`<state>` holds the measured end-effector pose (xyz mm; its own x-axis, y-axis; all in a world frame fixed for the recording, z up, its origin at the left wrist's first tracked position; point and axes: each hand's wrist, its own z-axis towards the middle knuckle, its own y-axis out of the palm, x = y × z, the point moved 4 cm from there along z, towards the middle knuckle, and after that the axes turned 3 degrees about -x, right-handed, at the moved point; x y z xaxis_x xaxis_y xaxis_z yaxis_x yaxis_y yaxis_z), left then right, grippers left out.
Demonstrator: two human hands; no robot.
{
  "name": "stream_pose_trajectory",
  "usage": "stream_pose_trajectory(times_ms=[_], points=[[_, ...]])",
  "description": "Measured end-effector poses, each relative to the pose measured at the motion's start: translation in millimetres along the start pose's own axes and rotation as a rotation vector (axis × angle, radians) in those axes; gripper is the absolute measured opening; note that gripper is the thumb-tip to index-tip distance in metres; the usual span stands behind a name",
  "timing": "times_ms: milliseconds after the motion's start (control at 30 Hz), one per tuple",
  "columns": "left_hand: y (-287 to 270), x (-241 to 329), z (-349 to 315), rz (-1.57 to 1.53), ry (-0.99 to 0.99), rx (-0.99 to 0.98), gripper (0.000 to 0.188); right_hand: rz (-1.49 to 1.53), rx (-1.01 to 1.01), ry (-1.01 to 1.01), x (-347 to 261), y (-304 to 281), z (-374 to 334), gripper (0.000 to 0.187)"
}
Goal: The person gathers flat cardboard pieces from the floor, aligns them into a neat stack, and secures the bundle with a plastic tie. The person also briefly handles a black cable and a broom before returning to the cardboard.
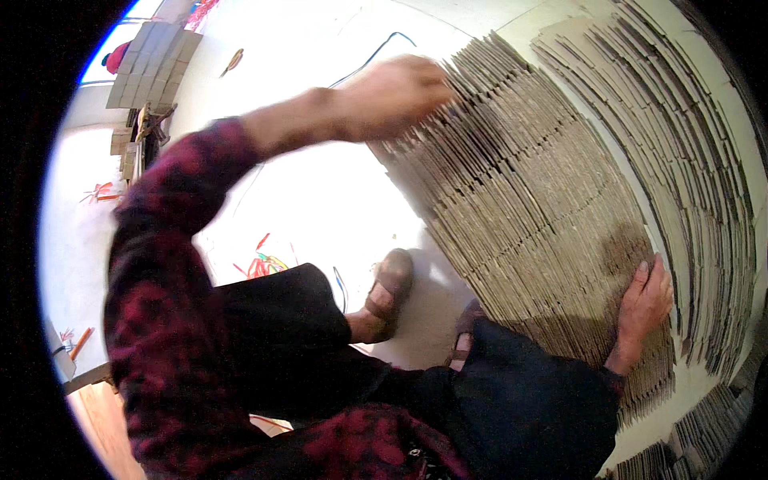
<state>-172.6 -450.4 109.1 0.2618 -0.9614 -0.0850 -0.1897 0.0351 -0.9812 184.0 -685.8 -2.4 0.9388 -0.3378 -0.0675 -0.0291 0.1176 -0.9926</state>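
Observation:
A long row of thin grey-brown cardboard pieces (520, 192), packed on edge side by side, runs from the upper middle to the lower right. My left hand (396, 98) is at its far left end, over or against the cardboard edges. Motion smears those fingers, so I cannot make out whether they hold anything. My right hand (645, 306) lies against the right side of the row near its close end, with the fingers stretched out and the thumb apart. The cardboard near that hand is partly in shadow.
A second row of cardboard pieces (672, 144) curves along the right, and more stacks (704, 436) show at the lower right. Red and green strips (264, 262) lie on the pale floor. Scissors (232, 62) and a dark cord (372, 58) are farther off. Boxes (154, 68) stand upper left.

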Motion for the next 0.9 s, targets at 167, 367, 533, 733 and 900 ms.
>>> stream_pose_trajectory(times_ms=[167,367,533,733,900], points=[[11.2,-51.6,-108.8,-0.114,-0.450,-0.152,0.020,-0.023,-0.025,0.068,14.8,0.1,-2.7,0.044],[89.8,5.3,-145.1,-0.471,-0.480,0.272,0.014,0.033,-0.082,0.126,9.0,-0.7,2.8,0.045],[120.5,30.2,-153.6,-0.576,-0.723,0.578,0.011,0.106,-0.014,0.145,10.5,4.9,1.6,0.044],[123.5,52.4,-145.0,-0.611,-0.657,0.673,0.013,0.028,0.004,0.129,3.1,-1.3,3.9,0.044],[124.7,54.5,-132.4,-0.666,-0.561,0.696,0.004,0.091,0.000,0.131,11.0,2.0,3.3,0.046]])
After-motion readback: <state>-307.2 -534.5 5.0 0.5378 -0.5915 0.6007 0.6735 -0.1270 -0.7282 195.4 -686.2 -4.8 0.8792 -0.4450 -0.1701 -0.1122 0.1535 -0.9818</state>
